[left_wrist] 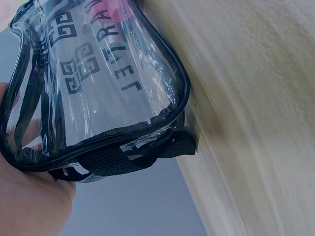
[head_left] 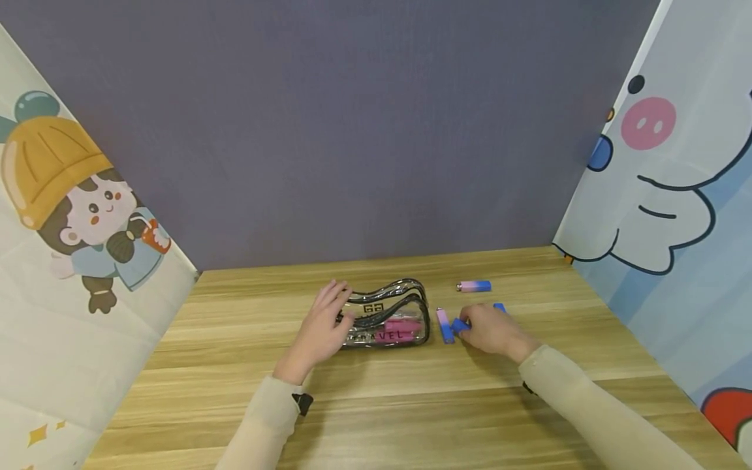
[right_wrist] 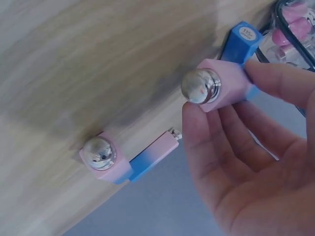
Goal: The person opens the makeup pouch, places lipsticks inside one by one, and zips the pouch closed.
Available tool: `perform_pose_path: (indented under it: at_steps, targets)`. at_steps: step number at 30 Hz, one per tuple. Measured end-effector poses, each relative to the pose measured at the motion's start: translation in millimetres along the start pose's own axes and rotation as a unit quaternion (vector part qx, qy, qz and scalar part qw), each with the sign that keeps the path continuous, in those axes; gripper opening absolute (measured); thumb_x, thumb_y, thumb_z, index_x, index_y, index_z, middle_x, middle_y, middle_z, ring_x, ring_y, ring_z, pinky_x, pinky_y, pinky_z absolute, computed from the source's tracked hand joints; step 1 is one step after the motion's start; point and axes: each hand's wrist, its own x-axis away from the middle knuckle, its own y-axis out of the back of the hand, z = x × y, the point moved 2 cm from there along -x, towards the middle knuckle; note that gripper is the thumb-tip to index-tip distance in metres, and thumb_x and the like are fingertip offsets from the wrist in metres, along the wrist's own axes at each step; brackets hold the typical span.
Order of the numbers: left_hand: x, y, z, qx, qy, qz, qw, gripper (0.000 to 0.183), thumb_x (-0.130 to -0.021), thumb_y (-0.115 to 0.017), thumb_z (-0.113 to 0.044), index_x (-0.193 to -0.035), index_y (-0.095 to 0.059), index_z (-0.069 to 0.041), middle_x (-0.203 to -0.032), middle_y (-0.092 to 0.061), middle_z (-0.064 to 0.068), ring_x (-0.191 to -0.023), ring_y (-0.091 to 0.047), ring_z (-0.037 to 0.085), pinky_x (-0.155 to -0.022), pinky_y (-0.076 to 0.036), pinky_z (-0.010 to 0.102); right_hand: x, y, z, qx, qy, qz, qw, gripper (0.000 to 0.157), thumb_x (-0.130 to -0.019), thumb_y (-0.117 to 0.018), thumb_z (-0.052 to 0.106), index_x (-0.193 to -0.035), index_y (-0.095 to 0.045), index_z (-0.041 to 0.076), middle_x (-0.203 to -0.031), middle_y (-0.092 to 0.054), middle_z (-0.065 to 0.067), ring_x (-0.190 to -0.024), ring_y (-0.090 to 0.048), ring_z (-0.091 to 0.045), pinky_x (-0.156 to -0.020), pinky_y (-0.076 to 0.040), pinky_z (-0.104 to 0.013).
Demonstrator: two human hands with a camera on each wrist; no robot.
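A clear zip pouch (head_left: 376, 320) with black piping and printed lettering sits on the table, pink items inside it. My left hand (head_left: 320, 326) grips its left end; in the left wrist view, parts of the fingers show through the plastic. Just right of the pouch, my right hand (head_left: 490, 329) pinches a pink-to-blue lipstick tube (right_wrist: 229, 83) with a round silver end, its blue end toward the pouch. Another lipstick tube (head_left: 444, 325) lies between that hand and the pouch. Two more tubes are beyond it: one (head_left: 473, 286) farther back, one (head_left: 499, 307) partly hidden behind the hand.
The wood-grain table (head_left: 376, 418) meets a dark grey panel (head_left: 352, 130) at the back. Printed cartoon sheets hang on the left (head_left: 88, 261) and right (head_left: 658, 196) sides.
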Motion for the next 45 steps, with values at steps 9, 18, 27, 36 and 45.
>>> perform_pose_path:
  at_steps: [9,18,27,36,45]
  targets:
    - [1.2,-0.3,-0.4,0.007,0.008,0.007,0.9999,0.054,-0.103,-0.049,-0.026,-0.148,-0.048,0.003,-0.159,-0.038,0.019,-0.151,-0.023,0.039,-0.122,-0.021,0.056,-3,5.0,4,-0.017,0.005,-0.023,1.0,0.021,-0.09,-0.073,0.015,-0.107,-0.073,0.002,-0.089,-0.07,-0.003,-0.068,-0.059,-0.013,-0.063,-0.054,-0.033]
    - [0.9,-1.4,0.7,0.001,0.002,0.003,1.0,0.054,-0.103,-0.049,-0.026,-0.148,-0.048,0.004,-0.159,-0.039,0.02,-0.15,-0.025,0.041,-0.122,-0.021,0.056,-3,11.4,8,-0.047,0.024,-0.055,0.997,0.022,-0.09,-0.073,0.016,-0.108,-0.073,0.003,-0.086,-0.067,-0.001,-0.071,-0.058,-0.014,-0.063,-0.05,-0.033]
    - [1.3,-0.9,0.7,0.004,0.006,0.001,1.0,0.053,-0.102,-0.05,-0.025,-0.147,-0.049,0.004,-0.158,-0.039,0.02,-0.15,-0.025,0.04,-0.122,-0.022,0.056,-3,17.3,17,-0.122,0.047,-0.075,0.989,0.026,-0.093,-0.072,0.014,-0.114,-0.071,-0.002,-0.084,-0.066,-0.001,-0.066,-0.059,-0.012,-0.059,-0.053,-0.03]
    - [1.0,-1.5,1.8,0.001,0.008,0.007,0.9999,0.053,-0.103,-0.049,-0.026,-0.148,-0.048,0.003,-0.159,-0.039,0.019,-0.15,-0.024,0.041,-0.122,-0.02,0.055,-4,21.6,25,-0.141,0.055,-0.096,0.984,0.025,-0.092,-0.073,0.017,-0.112,-0.072,0.001,-0.089,-0.069,-0.001,-0.077,-0.062,-0.014,-0.065,-0.055,-0.03]
    - [0.0,-0.4,0.8,-0.003,0.014,0.01,0.9999,0.053,-0.102,-0.051,-0.026,-0.148,-0.049,0.002,-0.159,-0.038,0.018,-0.152,-0.023,0.035,-0.123,-0.019,0.052,-5,26.8,33,-0.17,0.058,-0.116,0.977,0.03,-0.091,-0.074,0.016,-0.116,-0.071,0.0,-0.093,-0.07,-0.003,-0.085,-0.065,-0.017,-0.077,-0.057,-0.037]
